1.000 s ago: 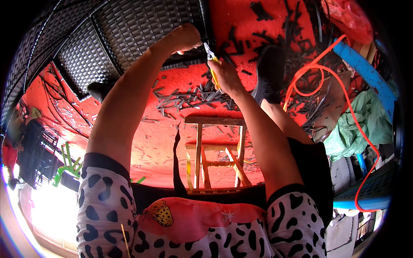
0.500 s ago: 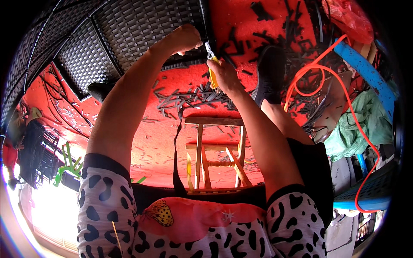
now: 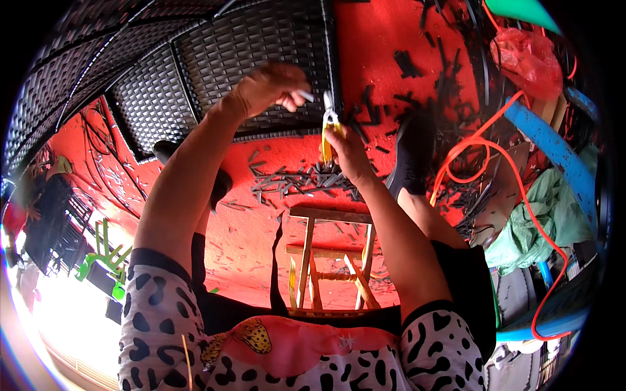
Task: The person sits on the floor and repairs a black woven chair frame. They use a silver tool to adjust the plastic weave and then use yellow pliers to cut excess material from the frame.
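Note:
A dark woven plastic wicker panel (image 3: 244, 49) stands in front of me, its framed edge running down at the right. My left hand (image 3: 270, 88) is over the weave, thumb and fingers pinched on a short grey-black strip end (image 3: 306, 96). My right hand (image 3: 347, 151) is wrapped round the yellow handles of a pair of cutting snips (image 3: 331, 120). The metal jaws point up beside the panel's lower right corner, close to the strip end but apart from it.
Short black strip offcuts (image 3: 306, 179) litter the red floor (image 3: 241, 247). A wooden stool (image 3: 329, 214) is below my hands, and my shoe (image 3: 414, 153) at the right. An orange hose (image 3: 515, 156) curls past a blue bar (image 3: 551, 137) and green sacking (image 3: 538, 221).
My left hand has drawn back from the panel's edge, moving down and slightly left, and now shows a strip end. The snips have come away from the edge. The view has shifted slightly.

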The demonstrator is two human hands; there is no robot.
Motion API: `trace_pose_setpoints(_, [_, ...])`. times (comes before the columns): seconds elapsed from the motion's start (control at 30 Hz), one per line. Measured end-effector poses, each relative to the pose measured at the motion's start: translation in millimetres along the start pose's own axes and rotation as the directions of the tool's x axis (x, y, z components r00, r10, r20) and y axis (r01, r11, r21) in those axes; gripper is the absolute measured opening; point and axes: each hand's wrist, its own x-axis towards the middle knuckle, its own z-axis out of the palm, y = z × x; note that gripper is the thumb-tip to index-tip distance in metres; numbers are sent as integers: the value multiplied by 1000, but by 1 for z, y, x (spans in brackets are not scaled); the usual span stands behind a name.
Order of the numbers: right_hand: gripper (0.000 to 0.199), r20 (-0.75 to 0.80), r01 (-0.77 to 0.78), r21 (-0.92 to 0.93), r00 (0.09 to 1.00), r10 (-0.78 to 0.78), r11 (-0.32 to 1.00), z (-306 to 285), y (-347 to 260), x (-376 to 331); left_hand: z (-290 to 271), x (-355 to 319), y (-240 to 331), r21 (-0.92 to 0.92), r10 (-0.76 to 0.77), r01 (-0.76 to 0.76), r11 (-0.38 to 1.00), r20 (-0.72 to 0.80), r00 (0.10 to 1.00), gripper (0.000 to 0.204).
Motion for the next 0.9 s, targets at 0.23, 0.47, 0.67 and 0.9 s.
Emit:
trace_pose_setpoints(0.23, [32,-125,128,56,985,-120,990,-6,-50,47,-38,38,13,-151,307,-374,915,-342,888,19])
trace_pose_setpoints(0.47, [37,-80,15,94,997,-8,995,7,-65,60,-19,63,43,314,332,-141,939,-721,608,13])
trace_pose_setpoints(0.67, [36,-88,-30,79,995,37,996,12,-65,65,-22,64,35,374,409,-202,905,-637,654,18])
trace_pose_setpoints(0.9, [35,-100,-136,93,984,145,986,18,-75,72,-16,68,53,526,301,74,847,-590,749,19])
